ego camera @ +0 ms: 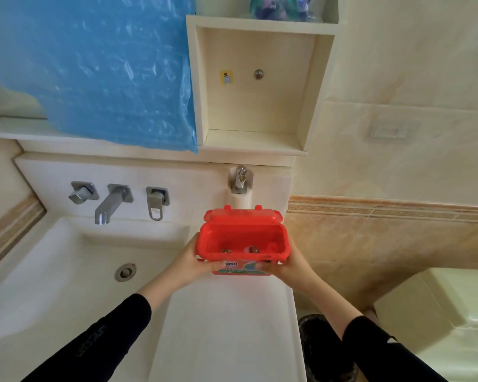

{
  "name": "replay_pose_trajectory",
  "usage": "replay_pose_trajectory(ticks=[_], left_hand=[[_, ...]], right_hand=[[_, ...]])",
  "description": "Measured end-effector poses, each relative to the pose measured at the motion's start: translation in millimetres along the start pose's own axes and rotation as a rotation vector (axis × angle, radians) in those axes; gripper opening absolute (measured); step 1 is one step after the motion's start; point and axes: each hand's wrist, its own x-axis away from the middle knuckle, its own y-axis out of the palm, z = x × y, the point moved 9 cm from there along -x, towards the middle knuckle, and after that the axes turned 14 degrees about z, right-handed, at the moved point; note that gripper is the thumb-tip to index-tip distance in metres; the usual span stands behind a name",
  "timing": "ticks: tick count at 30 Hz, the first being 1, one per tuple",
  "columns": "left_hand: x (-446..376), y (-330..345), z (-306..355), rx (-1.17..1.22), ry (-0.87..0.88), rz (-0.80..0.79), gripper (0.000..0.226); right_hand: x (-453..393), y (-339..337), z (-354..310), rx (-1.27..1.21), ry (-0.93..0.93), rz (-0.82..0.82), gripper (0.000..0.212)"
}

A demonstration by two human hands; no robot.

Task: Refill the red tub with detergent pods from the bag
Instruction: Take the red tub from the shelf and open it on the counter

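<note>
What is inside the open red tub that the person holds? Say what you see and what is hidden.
The red tub is nearly empty: two small round things lie on its floor, too blurred to name. The near wall hides the front of the floor.

Both arms wear close-fitting black long sleeves that end partway along the forearm, leaving the wrists and hands bare. The left sleeve (94,343) carries a faint dark printed mark running along its length, possibly lettering, too dim to read. The right sleeve (384,351) shows a small pale fleck near its upper edge. The left hand (189,260) and right hand (293,264) wear no gloves.
</note>
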Motion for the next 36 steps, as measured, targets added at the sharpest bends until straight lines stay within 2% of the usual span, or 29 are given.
replay_pose_trajectory(ticks=[6,12,16,20,26,30,33,36], left_hand=[[-2.9,4.4,-30.5,-0.067,-0.03,-0.023,0.068],[1.8,5.8,-50.3,-0.099,-0.057,-0.058,0.069],[12.8,4.4,-69.7,-0.077,-0.102,-0.054,0.08],[19.9,5.3,-77.0,-0.068,-0.123,-0.027,0.072],[18.5,5.2,-84.2,-0.054,-0.132,-0.022,0.077],[20.6,7.8,-82.2,-0.125,-0.121,-0.054,0.074],[24.4,9.9,-76.2,-0.211,-0.103,-0.11,0.064],[21.8,-7.4,-84.1,-0.314,-0.139,-0.083,0.059]], right_hand=[[9.9,13.7,31.1,0.007,0.091,-0.004,0.066],[19.8,21.5,53.0,0.03,0.155,0.001,0.07],[27.1,27.7,64.3,0.078,0.164,-0.017,0.066],[28.5,29.0,70.8,0.081,0.174,-0.014,0.069],[27.7,31.1,71.6,0.108,0.147,-0.048,0.07],[31.6,32.5,69.2,0.152,0.106,-0.101,0.076],[32.7,26.4,75.5,0.2,0.105,-0.145,0.089],[32.3,13.3,90.8,0.303,0.154,-0.194,0.098]])
